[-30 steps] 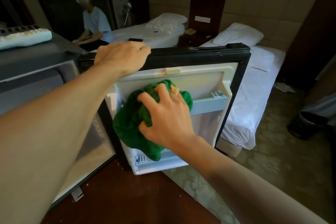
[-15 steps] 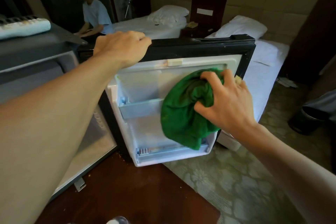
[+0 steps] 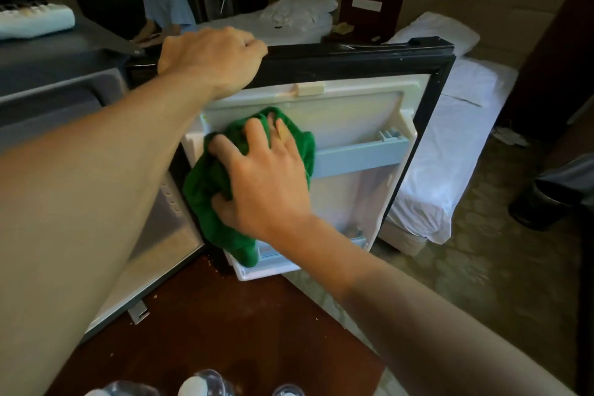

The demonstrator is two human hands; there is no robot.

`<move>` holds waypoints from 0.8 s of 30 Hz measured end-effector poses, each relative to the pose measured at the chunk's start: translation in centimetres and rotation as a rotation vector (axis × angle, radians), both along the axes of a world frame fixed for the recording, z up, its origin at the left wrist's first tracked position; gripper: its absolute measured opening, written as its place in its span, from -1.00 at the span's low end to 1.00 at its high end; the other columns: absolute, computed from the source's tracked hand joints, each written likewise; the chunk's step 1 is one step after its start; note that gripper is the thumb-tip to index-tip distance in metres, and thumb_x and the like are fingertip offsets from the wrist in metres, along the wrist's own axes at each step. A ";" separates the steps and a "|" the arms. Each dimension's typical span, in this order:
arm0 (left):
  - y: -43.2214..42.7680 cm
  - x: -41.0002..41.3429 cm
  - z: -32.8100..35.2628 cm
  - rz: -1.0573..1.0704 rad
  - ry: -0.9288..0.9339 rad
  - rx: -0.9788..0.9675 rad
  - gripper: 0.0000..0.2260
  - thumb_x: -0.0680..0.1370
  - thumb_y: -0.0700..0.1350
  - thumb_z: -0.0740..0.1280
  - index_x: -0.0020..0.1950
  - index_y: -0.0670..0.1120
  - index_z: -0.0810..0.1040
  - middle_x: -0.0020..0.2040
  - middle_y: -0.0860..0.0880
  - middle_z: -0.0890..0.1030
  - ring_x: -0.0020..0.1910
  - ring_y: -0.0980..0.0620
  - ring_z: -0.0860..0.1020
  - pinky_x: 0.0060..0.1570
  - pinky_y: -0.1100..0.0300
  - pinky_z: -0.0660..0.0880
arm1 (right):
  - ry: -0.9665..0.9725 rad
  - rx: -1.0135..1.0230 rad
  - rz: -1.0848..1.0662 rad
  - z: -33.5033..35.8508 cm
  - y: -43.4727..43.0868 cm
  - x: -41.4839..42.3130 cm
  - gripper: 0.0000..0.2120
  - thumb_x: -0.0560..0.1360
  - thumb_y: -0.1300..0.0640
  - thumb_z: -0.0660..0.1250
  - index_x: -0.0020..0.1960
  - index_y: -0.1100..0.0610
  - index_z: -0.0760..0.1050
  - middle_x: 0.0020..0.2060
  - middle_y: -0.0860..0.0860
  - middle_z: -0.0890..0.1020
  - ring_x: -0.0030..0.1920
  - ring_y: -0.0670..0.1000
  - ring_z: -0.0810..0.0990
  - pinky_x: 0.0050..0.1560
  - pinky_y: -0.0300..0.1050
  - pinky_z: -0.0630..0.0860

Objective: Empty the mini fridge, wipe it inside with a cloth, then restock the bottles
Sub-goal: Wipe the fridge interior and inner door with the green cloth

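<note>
Your left hand (image 3: pixel 212 58) has its grip clamped over the top edge of the mini fridge door (image 3: pixel 353 55), fingers curled over the black frame, steadying the open door. Your right hand (image 3: pixel 266 183) has its grip closed on the green cloth (image 3: pixel 205 190): fingers spread and dug into the bunched fabric, thumb hooked under a fold. It presses the cloth to the white inner liner at the hinge side, just left of the pale blue door shelf rail (image 3: pixel 360 156). The cloth looks soft, limp and light. Its lower end hangs loose down to the bottom door shelf and will likely snag on rail ends, so wad it in the palm and hold it mid-bunch. The door probably swings under wiping pressure, so the top-edge hold suits. The bottles (image 3: pixel 205 382) stand on the dark wooden surface (image 3: pixel 225 331) at the bottom edge, outside the fridge. They look like clear plastic, likely light and smooth, so take them by the body. Restocking is not yet begun.
</note>
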State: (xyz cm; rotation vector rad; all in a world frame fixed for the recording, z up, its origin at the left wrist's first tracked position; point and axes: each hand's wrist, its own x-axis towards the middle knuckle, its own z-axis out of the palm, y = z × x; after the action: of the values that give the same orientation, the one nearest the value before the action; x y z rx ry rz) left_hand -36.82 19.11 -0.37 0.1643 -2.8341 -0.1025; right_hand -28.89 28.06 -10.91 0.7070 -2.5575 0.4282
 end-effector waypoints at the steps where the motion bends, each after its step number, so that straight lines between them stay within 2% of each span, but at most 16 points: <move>1: 0.0 0.0 0.0 0.003 0.000 -0.001 -0.59 0.62 0.15 -0.03 0.33 0.12 0.47 0.33 -0.19 0.47 0.27 -0.27 0.40 0.16 -0.07 0.26 | 0.009 0.004 0.009 -0.2 0.7 -0.2 -0.35 0.20 -0.11 0.48 0.26 0.00 0.48 0.06 0.16 0.46 0.18 0.36 0.47 0.43 0.28 0.17; 4: -0.1 0.0 0.1 -0.015 -0.004 -0.001 -0.60 0.62 0.14 -0.03 0.32 0.12 0.47 0.33 -0.19 0.46 0.28 -0.28 0.39 0.16 -0.08 0.26 | 0.006 -0.022 -0.039 -0.1 3.9 -0.5 -0.31 0.20 -0.17 0.44 0.30 -0.05 0.43 0.09 0.13 0.46 0.15 0.29 0.49 0.45 0.32 0.12; 9: -0.2 0.1 -0.2 -0.040 0.014 -0.012 -0.59 0.63 0.14 -0.05 0.32 0.10 0.48 0.30 -0.20 0.48 0.24 -0.28 0.41 0.05 -0.06 0.24 | -0.069 -0.171 -0.338 1.6 10.4 -2.3 -0.43 0.26 -0.26 0.32 0.22 -0.11 0.38 0.09 0.10 0.44 0.23 0.20 0.42 0.50 0.24 -0.13; 11: -0.3 -0.2 -0.2 -0.039 0.017 -0.022 -0.58 0.63 0.14 -0.05 0.32 0.11 0.48 0.29 -0.20 0.49 0.23 -0.28 0.42 -0.02 -0.04 0.20 | -0.105 -0.236 -0.381 1.9 11.6 -3.1 -0.46 0.25 -0.25 0.30 0.19 -0.12 0.38 0.08 0.08 0.41 0.23 0.19 0.43 0.50 0.21 -0.21; 12: -0.3 -0.3 -0.2 -0.038 0.021 -0.025 -0.58 0.62 0.14 -0.05 0.32 0.12 0.48 0.28 -0.21 0.49 0.22 -0.28 0.42 -0.04 -0.03 0.19 | -0.117 -0.247 -0.384 1.9 11.4 -3.4 -0.47 0.25 -0.23 0.31 0.18 -0.11 0.39 0.06 0.07 0.39 0.22 0.19 0.42 0.51 0.20 -0.17; 13: -0.4 -0.5 -0.3 -0.038 0.026 -0.027 -0.58 0.61 0.14 -0.06 0.31 0.13 0.48 0.27 -0.21 0.49 0.21 -0.28 0.43 -0.05 -0.03 0.19 | -0.128 -0.251 -0.390 1.9 10.9 -3.6 -0.49 0.25 -0.21 0.33 0.17 -0.09 0.41 0.04 0.05 0.36 0.19 0.19 0.42 0.50 0.18 -0.03; 15: -0.6 -0.6 -0.3 -0.044 0.031 -0.030 -0.58 0.61 0.15 -0.06 0.30 0.13 0.49 0.25 -0.21 0.50 0.20 -0.28 0.44 -0.05 -0.03 0.20 | -0.140 -0.257 -0.399 2.0 9.1 -3.3 -0.51 0.27 -0.16 0.37 0.15 -0.05 0.43 0.02 0.06 0.35 0.11 0.23 0.44 0.34 0.13 0.28; 17: -0.5 -0.5 -0.3 -0.050 0.033 -0.024 -0.59 0.61 0.15 -0.05 0.28 0.12 0.50 0.24 -0.22 0.50 0.19 -0.28 0.44 -0.04 -0.03 0.21 | -0.131 -0.222 -0.349 1.9 6.9 -2.5 -0.50 0.26 -0.15 0.37 0.15 -0.02 0.44 0.04 0.10 0.39 0.09 0.27 0.45 0.23 0.14 0.40; 21: -0.1 -0.3 -0.2 -0.033 0.034 -0.022 -0.60 0.63 0.14 -0.05 0.26 0.09 0.50 0.24 -0.21 0.50 0.19 -0.27 0.44 -0.04 -0.02 0.19 | -0.038 -0.125 -0.158 0.7 1.4 -0.3 -0.45 0.20 -0.09 0.46 0.16 0.01 0.48 0.06 0.15 0.46 0.17 0.31 0.45 0.41 0.23 0.24; 24: 0.0 0.1 -0.3 -0.028 0.046 -0.025 -0.60 0.63 0.13 -0.04 0.27 0.09 0.51 0.25 -0.20 0.51 0.19 -0.26 0.44 -0.04 -0.01 0.19 | 0.038 -0.106 -0.046 -0.5 -0.4 0.3 -0.42 0.17 -0.05 0.49 0.16 0.06 0.50 -0.02 0.15 0.47 0.09 0.33 0.50 0.44 0.26 0.16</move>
State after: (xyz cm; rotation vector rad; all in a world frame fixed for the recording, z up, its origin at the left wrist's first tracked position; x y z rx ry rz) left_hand -36.70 19.11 -0.63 0.1148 -2.7916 -0.0757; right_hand -28.57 27.69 -11.40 0.6107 -2.4898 0.5252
